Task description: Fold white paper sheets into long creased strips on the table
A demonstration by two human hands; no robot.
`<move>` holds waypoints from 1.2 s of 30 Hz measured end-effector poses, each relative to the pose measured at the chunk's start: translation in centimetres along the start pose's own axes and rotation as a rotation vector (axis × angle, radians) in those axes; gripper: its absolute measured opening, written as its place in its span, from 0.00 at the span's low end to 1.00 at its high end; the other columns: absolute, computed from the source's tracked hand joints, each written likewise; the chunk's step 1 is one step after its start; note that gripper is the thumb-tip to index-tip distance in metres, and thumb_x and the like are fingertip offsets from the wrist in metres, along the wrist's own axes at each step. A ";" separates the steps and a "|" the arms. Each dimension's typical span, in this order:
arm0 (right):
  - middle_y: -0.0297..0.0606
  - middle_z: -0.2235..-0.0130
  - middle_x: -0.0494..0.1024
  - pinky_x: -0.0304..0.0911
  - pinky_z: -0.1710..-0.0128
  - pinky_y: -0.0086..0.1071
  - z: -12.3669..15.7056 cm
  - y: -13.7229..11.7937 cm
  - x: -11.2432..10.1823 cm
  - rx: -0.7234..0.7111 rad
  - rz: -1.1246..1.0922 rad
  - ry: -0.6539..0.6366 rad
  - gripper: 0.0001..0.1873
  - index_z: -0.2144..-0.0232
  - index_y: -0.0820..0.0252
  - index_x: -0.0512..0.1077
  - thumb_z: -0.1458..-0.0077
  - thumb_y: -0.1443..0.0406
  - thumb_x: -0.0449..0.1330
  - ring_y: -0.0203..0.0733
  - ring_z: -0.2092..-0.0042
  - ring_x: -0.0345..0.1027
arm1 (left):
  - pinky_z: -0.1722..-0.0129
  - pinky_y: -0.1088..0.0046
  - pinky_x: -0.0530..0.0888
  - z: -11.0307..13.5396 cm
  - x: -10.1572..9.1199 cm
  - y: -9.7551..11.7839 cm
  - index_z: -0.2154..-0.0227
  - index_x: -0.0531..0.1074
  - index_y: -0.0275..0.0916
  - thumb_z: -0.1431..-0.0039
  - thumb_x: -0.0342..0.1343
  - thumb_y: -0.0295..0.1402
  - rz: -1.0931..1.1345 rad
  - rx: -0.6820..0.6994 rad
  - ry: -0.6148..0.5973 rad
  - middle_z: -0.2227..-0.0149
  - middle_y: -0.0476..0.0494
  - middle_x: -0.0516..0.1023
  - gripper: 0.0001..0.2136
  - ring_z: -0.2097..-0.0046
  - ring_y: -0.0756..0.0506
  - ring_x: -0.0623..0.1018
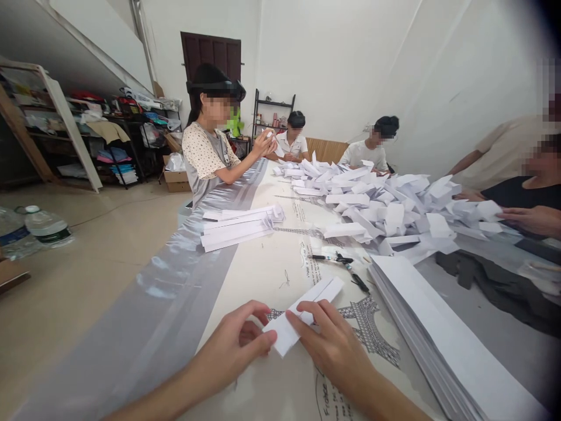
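Observation:
A folded white paper strip [319, 298] lies slantwise over the printed tablecloth in front of me. My left hand [241, 342] has its thumb and curled fingers at the strip's near left end. From the other side, my right hand [335, 339] grips the strip around its middle, fingertips bent over the upper face. To the right is a stack of long flat white paper sheets [438, 316]. Beyond the strip lie black pens [337, 258], two of them crossing. Further off at the left sits a small pile of folded paper strips [239, 228].
A large heap of folded white papers [372, 199] spreads over the table's far right. Several people sit around it; one at the left [214, 134] holds paper up. Dark cloth [495, 286] lies right of the stack. Water bottles [46, 227] stand on the floor at left.

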State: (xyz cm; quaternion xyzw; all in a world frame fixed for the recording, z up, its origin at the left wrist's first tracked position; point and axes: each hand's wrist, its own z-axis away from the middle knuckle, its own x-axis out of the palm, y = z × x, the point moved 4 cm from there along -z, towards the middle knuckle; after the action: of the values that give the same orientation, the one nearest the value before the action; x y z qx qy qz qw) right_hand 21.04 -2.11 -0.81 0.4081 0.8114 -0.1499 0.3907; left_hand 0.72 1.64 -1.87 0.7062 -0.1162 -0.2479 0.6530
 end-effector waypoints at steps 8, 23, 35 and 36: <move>0.47 0.58 0.77 0.66 0.59 0.43 -0.3 -1.0 1.0 0.000 0.014 0.018 0.17 0.50 0.66 0.74 0.38 0.79 0.56 0.50 0.57 0.67 | 0.76 0.76 0.68 -0.7 0.7 -1.7 0.53 0.64 0.40 0.39 0.62 0.47 0.202 -0.208 -0.079 0.73 0.56 0.69 0.20 0.73 0.50 0.74; 0.46 0.49 0.76 0.76 0.51 0.46 0.3 0.3 1.3 0.102 -0.328 -0.258 0.30 0.37 0.53 0.66 0.40 0.69 0.63 0.50 0.49 0.73 | 0.69 0.74 0.67 -1.0 -1.6 -0.6 0.52 0.66 0.40 0.39 0.61 0.43 0.035 -0.137 -0.079 0.75 0.59 0.63 0.18 0.72 0.50 0.71; 0.47 0.48 0.75 0.76 0.53 0.46 0.4 0.4 1.6 0.140 -0.307 -0.225 0.31 0.38 0.55 0.66 0.41 0.71 0.65 0.51 0.50 0.73 | 0.83 0.78 0.56 -0.2 -0.4 -1.7 0.74 0.57 0.42 0.34 0.47 0.58 -0.046 -0.233 -0.116 0.81 0.52 0.75 0.24 0.85 0.52 0.68; 0.47 0.48 0.75 0.76 0.53 0.46 0.4 0.3 1.6 0.141 -0.304 -0.224 0.31 0.37 0.55 0.66 0.41 0.71 0.65 0.51 0.50 0.73 | 0.83 0.77 0.57 -0.2 -0.5 -1.6 0.74 0.56 0.43 0.33 0.47 0.58 -0.059 -0.224 -0.106 0.81 0.53 0.74 0.24 0.85 0.52 0.67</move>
State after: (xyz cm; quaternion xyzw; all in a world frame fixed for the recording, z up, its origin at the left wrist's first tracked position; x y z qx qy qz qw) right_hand 20.94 -1.25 -2.23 0.2881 0.8025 -0.3079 0.4222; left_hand 0.14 2.26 -3.34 0.6180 -0.1012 -0.3151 0.7131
